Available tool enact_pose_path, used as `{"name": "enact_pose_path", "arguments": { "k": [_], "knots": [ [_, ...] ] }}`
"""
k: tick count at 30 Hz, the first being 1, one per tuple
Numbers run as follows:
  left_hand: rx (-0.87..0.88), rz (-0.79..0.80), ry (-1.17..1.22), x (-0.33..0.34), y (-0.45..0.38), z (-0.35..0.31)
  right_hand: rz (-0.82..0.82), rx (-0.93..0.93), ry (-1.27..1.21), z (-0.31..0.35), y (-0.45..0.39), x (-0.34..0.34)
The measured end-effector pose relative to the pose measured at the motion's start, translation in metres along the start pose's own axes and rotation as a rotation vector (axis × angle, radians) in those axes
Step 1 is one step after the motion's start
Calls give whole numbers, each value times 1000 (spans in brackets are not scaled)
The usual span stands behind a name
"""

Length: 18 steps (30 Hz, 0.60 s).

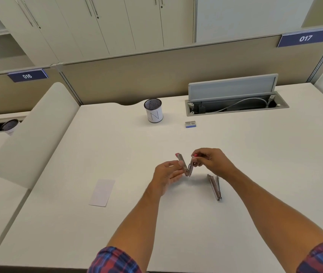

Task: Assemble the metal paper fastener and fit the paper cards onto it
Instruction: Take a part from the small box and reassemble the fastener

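Observation:
Above the middle of the white desk I hold a hinged metal fastener part (186, 167), folded into a V with reddish tips. My left hand (166, 175) pinches its left arm between thumb and fingers. My right hand (211, 161) grips the right arm near its red tip. A second metal fastener piece (214, 186), long and narrow, lies flat on the desk just right of my hands, under my right wrist. A white paper card (102, 192) lies flat on the desk to the left, well apart from both hands.
A mesh pen cup (153, 110) with a white label stands at the back centre. A small blue box (190, 124) lies to its right. An open cable tray (235, 104) with raised lid sits at the back right. A padded divider (32, 133) borders the left.

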<state>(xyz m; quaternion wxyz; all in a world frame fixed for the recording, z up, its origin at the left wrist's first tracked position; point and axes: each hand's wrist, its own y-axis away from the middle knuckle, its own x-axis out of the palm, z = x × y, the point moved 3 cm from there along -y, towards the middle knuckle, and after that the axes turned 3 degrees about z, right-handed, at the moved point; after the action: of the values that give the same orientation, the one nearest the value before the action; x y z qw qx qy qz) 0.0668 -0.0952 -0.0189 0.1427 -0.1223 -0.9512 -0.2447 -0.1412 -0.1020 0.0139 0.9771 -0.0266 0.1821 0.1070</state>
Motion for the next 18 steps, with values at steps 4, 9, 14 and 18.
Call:
{"name": "enact_pose_path", "arguments": {
  "k": [4,9,14,18],
  "knots": [
    [12,59,-139,12,2,6,22,19,-31,3,-4,13],
    [33,107,-260,20,5,10,-58,102,-9,0,-8,26],
    [-10,112,-282,23,7,15,-45,326,-36,-17,-1,33],
    [-8,99,-306,19,7,21,-63,327,-73,-15,4,40]
  ]
}}
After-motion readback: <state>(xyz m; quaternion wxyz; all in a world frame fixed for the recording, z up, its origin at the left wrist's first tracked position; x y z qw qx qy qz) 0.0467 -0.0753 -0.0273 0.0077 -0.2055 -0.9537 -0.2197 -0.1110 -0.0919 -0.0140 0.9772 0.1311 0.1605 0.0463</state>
